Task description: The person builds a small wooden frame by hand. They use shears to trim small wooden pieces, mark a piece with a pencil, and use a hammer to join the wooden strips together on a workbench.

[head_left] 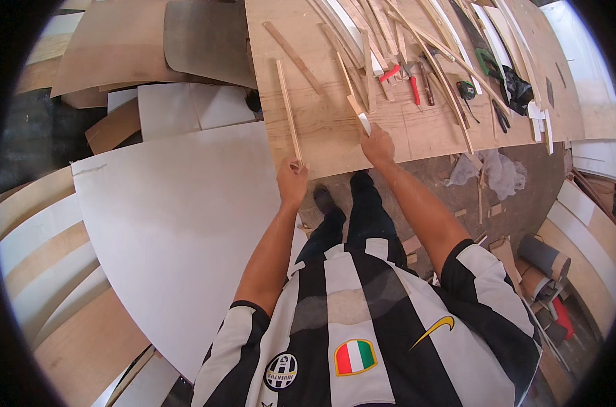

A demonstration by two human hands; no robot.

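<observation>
My left hand [292,180] is at the near edge of the wooden worktable [416,132], its fingers closed around the near end of a thin wood strip [287,108]. The strip lies along the tabletop, pointing away from me. To the right, my right hand [378,147] is closed on a short, flat tool [358,113] with a pale wooden part at its far end and a whitish part by my fingers; its exact kind is unclear. Just beyond the tool's tip lies another slim strip [344,73].
Red-handled pliers [414,87], a green-black tape measure [466,90], a black plastic bag [518,91] and many loose strips lie on the table. A large white panel [186,224] stands to my left. Clear plastic film [501,171] and wood offcuts litter the floor at right, near a grey cylinder [544,256].
</observation>
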